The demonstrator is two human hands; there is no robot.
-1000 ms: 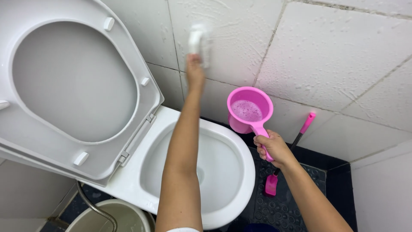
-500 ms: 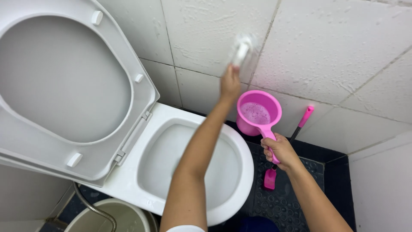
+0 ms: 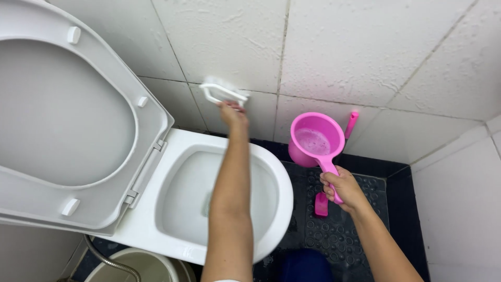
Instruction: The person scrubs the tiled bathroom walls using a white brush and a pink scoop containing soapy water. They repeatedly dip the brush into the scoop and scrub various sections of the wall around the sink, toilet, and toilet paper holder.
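Large white tiles (image 3: 334, 47) with grey grout lines are covering the wall behind the toilet (image 3: 156, 219), and even light is falling on them. The toilet's lid and seat (image 3: 62, 120) are standing raised to its left. Right of the toilet, a dark studded floor mat (image 3: 334, 235) is lying. A pale bucket (image 3: 141, 266) and metal hose (image 3: 104, 256) are sitting just below the toilet.

A white scrub brush (image 3: 224, 92) with a loop handle is pressed flat against the tiled wall, far side, above the toilet. To its right, a pink dipper (image 3: 315, 141) is held level, foamy water inside, its handle pointing near.
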